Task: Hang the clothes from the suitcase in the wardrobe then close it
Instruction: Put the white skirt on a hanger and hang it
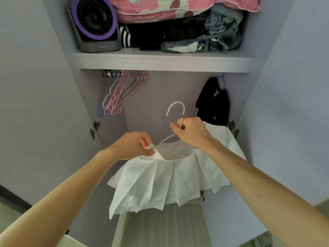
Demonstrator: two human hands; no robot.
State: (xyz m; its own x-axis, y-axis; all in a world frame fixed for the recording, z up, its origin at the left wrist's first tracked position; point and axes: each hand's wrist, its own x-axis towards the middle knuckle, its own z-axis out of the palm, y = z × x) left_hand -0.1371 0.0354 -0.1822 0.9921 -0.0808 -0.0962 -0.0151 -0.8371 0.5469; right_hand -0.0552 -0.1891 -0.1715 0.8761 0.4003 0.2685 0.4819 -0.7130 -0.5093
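At the left of the open wardrobe, under the shelf (160,63), a bunch of bare pink and white hangers (122,93) hangs from a rail we cannot see. Our left hand (137,147) pinches the waistband of the white pleated skirt (160,179) at its left end, where one arm of the white hanger (178,102) runs into the cloth. Our right hand (190,133) is clamped on the hanger's neck just below the hook. The hands are apart, with the waistband stretched between them and the pleats draping below both. To do this step well, we judge, we should seat the waistband evenly on both hanger arms before the left hand lets go. Then we lift the hook into the free stretch between the bare hangers and the black garment (212,104) at the right, keeping the hanger level so the skirt cannot slip.
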